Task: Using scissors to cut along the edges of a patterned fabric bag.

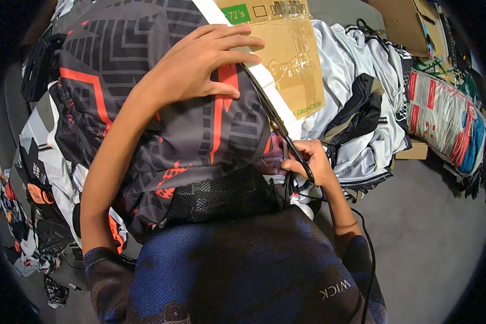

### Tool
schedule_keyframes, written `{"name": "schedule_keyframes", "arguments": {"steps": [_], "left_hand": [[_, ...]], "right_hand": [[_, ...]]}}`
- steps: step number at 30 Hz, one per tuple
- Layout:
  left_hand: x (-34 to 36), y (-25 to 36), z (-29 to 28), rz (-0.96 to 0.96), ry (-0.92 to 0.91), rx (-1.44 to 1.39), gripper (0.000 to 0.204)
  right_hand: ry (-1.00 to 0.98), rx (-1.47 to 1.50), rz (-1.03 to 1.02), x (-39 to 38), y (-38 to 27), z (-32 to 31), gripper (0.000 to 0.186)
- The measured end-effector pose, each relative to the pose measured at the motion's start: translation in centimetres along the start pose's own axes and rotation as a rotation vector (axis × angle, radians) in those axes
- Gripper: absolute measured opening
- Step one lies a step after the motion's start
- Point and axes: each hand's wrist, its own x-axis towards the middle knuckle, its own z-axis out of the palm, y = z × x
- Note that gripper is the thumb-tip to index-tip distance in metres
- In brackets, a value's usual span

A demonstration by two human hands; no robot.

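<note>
My left hand (210,62) rests with fingers apart on a dark grey patterned fabric (124,38) with red stripes, its fingertips reaching the white strip (286,108) along the fabric's edge. My right hand (308,162) is closed on black scissors (264,100), whose long blade points up beside the white strip toward my left fingertips. Black mesh fabric (216,197) lies along the lower edge of the patterned piece, and a small purplish item (269,162) is partly hidden beside my right hand.
A brown cardboard piece (283,56) lies behind the strip. White and black garments (372,135) are heaped at right, near a bulging packed sack (437,119) and cardboard boxes (413,21). More fabric pieces (35,140) pile at left. A black cord (367,237) hangs at lower right.
</note>
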Motion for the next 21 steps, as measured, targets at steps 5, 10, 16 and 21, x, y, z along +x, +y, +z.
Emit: {"name": "schedule_keyframes", "arguments": {"steps": [5, 10, 16, 21], "left_hand": [[-0.01, 0.03, 0.00, -0.005, -0.005, 0.000, 0.063], [-0.03, 0.09, 0.04, -0.015, 0.000, -0.006, 0.064], [-0.10, 0.07, -0.01, -0.011, -0.001, -0.013, 0.064], [-0.03, 0.04, 0.15, -0.008, 0.024, -0.017, 0.062]], "right_hand": [[0.007, -0.016, 0.003, -0.09, 0.11, -0.11, 0.043], [0.006, -0.047, -0.015, -0.01, -0.08, -0.15, 0.044], [0.006, -0.051, -0.030, 0.03, -0.35, -0.11, 0.046], [0.009, -0.065, -0.039, 0.07, -0.69, -0.10, 0.047]]}}
